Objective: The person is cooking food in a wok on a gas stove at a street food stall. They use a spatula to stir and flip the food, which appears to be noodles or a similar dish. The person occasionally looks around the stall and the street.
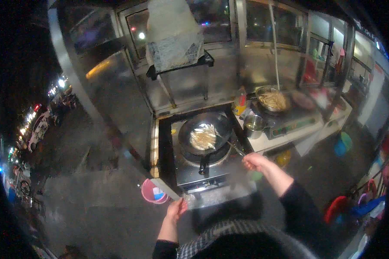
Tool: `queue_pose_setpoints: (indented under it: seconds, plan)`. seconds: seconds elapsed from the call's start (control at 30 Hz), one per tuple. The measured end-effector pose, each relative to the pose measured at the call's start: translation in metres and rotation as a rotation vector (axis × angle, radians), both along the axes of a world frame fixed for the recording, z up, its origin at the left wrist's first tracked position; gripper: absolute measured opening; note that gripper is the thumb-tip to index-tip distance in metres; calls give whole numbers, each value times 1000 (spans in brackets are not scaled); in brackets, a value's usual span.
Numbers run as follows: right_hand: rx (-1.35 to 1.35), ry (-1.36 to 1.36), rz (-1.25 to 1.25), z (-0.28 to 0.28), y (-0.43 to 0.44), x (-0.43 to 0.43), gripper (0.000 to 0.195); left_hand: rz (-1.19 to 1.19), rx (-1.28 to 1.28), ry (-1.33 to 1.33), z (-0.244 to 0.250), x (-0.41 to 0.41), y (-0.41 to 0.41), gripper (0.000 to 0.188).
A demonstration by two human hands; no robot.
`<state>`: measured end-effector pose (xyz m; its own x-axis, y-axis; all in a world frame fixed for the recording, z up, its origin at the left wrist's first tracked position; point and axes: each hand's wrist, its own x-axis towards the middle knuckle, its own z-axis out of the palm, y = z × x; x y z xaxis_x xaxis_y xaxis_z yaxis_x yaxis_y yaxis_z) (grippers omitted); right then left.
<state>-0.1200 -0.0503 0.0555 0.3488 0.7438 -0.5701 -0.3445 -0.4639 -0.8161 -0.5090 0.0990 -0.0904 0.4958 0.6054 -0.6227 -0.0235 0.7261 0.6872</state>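
A dark frying pan (pixel 225 124) sits on a gas stove (pixel 184 173), with small silvery fish (pixel 204 136) in oil or liquid spread over its middle. The pan's black handle (pixel 202 165) points towards me. My right hand (pixel 255 162) is closed round the handle of a metal cooking utensil (pixel 236 148), whose far end reaches into the right side of the pan. At the stove's front left corner, my left hand (pixel 176 208) rests by the lower end of a pale flat strip (pixel 165 187); whether the fingers grip it is unclear.
A pink bucket (pixel 146 196) stands left of my left hand. Right of the stove are a metal pot (pixel 253 132), a bottle with yellow contents (pixel 240 105) and a metal bowl of food (pixel 261 103). Metal-framed glass panels (pixel 240 35) rise behind; a covered object (pixel 175 39) hangs above.
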Motion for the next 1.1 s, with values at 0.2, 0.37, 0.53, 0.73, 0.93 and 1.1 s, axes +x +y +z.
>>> queue_pose_setpoints:
  seconds: [0.2,0.37,0.53,0.73,0.93,1.1]
  plan:
    - [33,-88,106,13,-10,42,16,-81,-44,-126,17,113,43,29]
    - [96,-88,166,18,-26,78,13,-62,-214,-265,36,189,53,28]
    - [-7,-127,171,25,-28,99,10,-197,-438,-225,40,220,55,15]
    - [17,-62,116,1,-17,122,12,-65,-286,-149,-11,274,13,11]
    - [38,-139,144,2,-17,140,11,153,-127,41,2,330,-13,14]
    - [32,-187,194,-9,-18,153,15,139,-100,84,-11,328,-8,13]
